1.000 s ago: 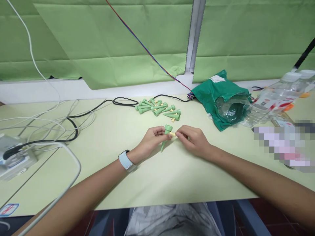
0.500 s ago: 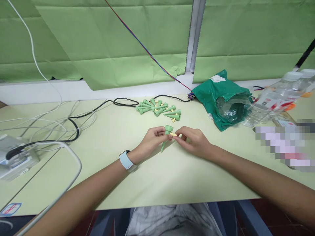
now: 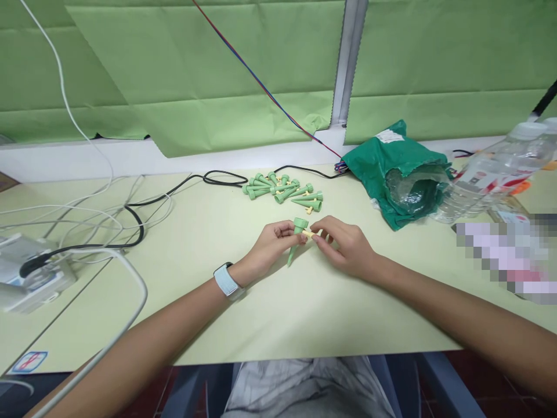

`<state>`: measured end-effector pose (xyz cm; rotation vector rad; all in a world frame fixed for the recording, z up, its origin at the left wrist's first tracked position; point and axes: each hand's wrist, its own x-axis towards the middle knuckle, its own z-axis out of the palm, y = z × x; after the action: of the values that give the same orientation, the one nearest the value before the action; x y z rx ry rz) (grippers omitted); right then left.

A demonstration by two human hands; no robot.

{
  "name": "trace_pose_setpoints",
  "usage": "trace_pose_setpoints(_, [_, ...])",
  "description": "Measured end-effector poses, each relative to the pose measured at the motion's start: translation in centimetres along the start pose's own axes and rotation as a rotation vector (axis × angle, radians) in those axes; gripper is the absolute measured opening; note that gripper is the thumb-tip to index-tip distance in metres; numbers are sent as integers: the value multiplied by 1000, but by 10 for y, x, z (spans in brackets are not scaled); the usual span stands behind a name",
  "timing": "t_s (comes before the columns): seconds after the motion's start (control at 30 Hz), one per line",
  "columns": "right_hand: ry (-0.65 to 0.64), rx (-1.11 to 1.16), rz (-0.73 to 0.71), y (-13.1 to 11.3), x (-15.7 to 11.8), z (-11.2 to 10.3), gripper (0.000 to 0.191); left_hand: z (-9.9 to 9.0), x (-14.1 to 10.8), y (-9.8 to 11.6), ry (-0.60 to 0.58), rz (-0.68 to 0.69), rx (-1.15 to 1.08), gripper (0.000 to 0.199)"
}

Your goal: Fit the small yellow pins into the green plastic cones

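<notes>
A green cone-shaped spike [image 3: 300,223] with a wide cap is pinched between the thumb and fingers of my left hand [image 3: 270,247], its tip pointing down. From its side sticks out a small yellow piece [image 3: 308,233], whose outer end is between the thumb and index finger of my right hand [image 3: 346,247]. Several similar green spikes [image 3: 285,194] with small yellow parts lie in a loose pile beyond my hands. My left wrist wears a light blue band [image 3: 226,280].
White cables and a power adapter [image 3: 35,273] spread over the left of the table [image 3: 278,325]. A black cable [image 3: 174,188] runs behind. At right are a torn green bag [image 3: 378,157], plastic bottles [image 3: 483,174] and a blurred patterned item [image 3: 505,255].
The view has shifted slightly. Both hands still hold the spike and its yellow piece, with the spike turned a little more upright.
</notes>
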<state>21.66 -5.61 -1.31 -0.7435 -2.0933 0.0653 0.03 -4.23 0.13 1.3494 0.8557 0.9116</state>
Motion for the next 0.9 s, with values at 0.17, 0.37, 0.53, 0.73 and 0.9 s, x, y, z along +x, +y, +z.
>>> trace_pose_setpoints(0.17, [-61, 28, 2, 2, -1, 0, 5, 1, 0, 0, -1, -7, -12, 13])
trace_pose_setpoints(0.37, [-62, 25, -75, 0, -3, -1, 15, 1, -1, 0, -1, 11, -3, 13])
trace_pose_setpoints(0.53, [-32, -68, -95, -2, -1, -3, 19, 2, 0, 2, 7, 14, -21, 14])
trace_pose_setpoints(0.73, [-30, -71, 53, -1, -1, -1, 15, 2, -1, 3, 5, 2, -16, 15])
trace_pose_setpoints(0.9, [-62, -18, 98, 2, -3, 2, 18, 1, 0, 1, -5, 13, 10, 16])
